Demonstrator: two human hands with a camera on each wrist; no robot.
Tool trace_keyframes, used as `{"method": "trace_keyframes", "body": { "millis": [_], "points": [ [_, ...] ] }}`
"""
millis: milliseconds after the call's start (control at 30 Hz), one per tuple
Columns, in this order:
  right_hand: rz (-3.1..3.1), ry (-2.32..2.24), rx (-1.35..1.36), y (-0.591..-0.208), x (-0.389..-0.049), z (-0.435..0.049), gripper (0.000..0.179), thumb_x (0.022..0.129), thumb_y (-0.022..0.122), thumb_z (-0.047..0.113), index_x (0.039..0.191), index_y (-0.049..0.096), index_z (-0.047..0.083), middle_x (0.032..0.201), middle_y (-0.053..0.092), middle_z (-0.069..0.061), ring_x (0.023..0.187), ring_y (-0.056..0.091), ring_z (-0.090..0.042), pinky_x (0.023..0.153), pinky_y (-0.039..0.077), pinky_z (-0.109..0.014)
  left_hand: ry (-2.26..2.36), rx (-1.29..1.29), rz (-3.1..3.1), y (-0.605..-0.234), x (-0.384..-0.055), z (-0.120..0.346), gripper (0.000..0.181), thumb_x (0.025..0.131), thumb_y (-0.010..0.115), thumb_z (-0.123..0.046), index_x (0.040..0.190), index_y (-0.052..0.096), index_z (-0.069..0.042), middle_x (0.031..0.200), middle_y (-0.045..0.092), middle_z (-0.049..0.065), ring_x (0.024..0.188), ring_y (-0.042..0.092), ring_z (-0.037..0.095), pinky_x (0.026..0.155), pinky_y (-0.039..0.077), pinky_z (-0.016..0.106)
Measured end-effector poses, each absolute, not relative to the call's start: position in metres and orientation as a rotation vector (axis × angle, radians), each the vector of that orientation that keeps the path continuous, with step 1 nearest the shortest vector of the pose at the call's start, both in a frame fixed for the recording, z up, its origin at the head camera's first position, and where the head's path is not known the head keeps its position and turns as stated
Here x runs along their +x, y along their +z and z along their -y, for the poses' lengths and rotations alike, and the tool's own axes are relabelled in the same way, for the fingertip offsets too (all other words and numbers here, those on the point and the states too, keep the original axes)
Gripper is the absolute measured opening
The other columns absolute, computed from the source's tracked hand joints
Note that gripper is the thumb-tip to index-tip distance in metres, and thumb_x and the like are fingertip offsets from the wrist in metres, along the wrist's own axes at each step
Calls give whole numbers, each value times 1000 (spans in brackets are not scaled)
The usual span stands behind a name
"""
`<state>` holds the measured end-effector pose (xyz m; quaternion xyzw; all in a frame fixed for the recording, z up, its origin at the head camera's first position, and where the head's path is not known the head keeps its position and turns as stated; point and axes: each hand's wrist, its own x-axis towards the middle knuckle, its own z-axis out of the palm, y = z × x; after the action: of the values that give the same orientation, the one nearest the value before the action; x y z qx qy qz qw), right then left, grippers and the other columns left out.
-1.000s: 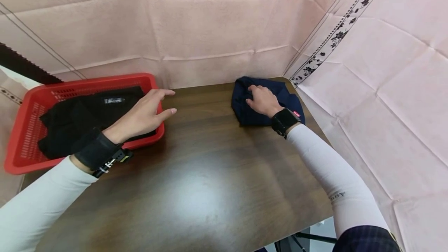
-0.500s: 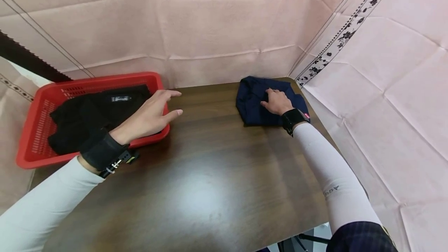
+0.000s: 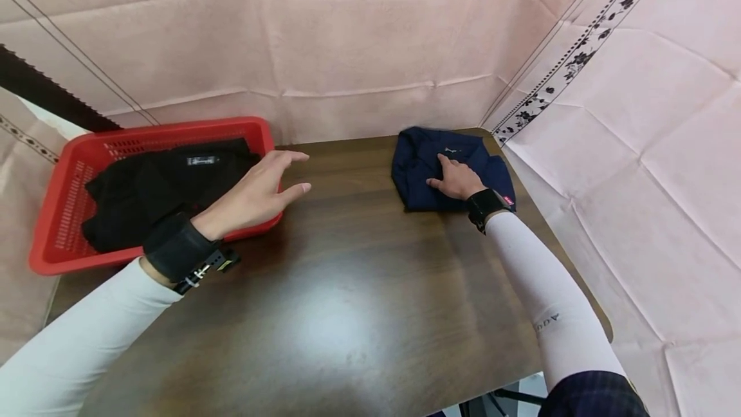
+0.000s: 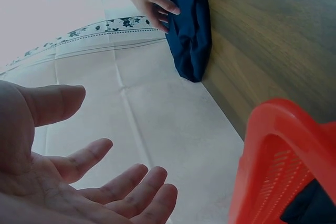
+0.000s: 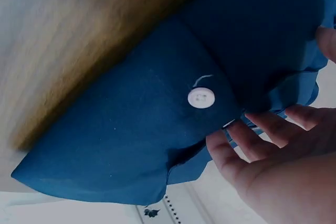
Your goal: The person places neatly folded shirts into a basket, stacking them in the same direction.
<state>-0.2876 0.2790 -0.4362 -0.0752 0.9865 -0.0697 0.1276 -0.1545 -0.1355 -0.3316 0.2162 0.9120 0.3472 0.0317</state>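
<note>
Red perforated plastic basket (image 3: 58,264): there was one
Folded navy cloth garment (image 3: 419,176): there was one
Folded black cloth (image 3: 139,192): pieces could not be counted
Bare left hand (image 3: 250,201), right hand (image 3: 460,182): two showed

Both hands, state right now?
Left hand: open, holding nothing, near the red basket.
Right hand: open, touching the navy garment, not gripping it.

Surroundings: wood-grain table (image 3: 330,256), creased pink cloth (image 3: 370,37).
We note a pale glare patch (image 3: 332,327) on the table's near half; the cloth rises behind and along the right side. We see a black-and-white floral border (image 3: 579,60) slanting up from near the far right corner, a jagged-edged dark band (image 3: 46,93) at far left, a narrow patterned strip (image 3: 26,139) below it, and a dark bar (image 3: 517,396), partly cut off, past the near right edge.
</note>
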Motion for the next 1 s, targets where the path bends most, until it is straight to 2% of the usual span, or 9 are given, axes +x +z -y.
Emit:
{"method": "trace_keyframes", "body": {
  "millis": [267, 633, 1000],
  "points": [
    [-2884, -151, -297, -438, -279, -262, 83, 94, 52, 51, 157, 22, 7, 155, 33, -24, 136, 34, -47, 106, 34, -63, 1092, 656, -2791, -333, -154, 129, 56, 95, 61, -27, 142, 45, -3, 142, 46, 17, 129, 41, 30, 107, 36, 53],
    [-2884, -95, -353, -434, -262, -241, 82, 94, 52, 53, 157, 23, 8, 154, 37, -22, 134, 40, -44, 103, 40, -59, 1133, 696, -2736, -344, -157, 113, 57, 94, 61, -26, 143, 44, -1, 144, 45, 17, 132, 38, 31, 108, 36, 53],
    [-2886, -49, -473, -437, -239, -218, 81, 94, 52, 52, 156, 26, 6, 150, 42, -24, 130, 44, -42, 103, 42, -57, 1110, 683, -2660, -354, -158, 100, 59, 98, 56, -31, 147, 39, -5, 150, 37, 19, 134, 39, 32, 109, 36, 52]
  ]
}}
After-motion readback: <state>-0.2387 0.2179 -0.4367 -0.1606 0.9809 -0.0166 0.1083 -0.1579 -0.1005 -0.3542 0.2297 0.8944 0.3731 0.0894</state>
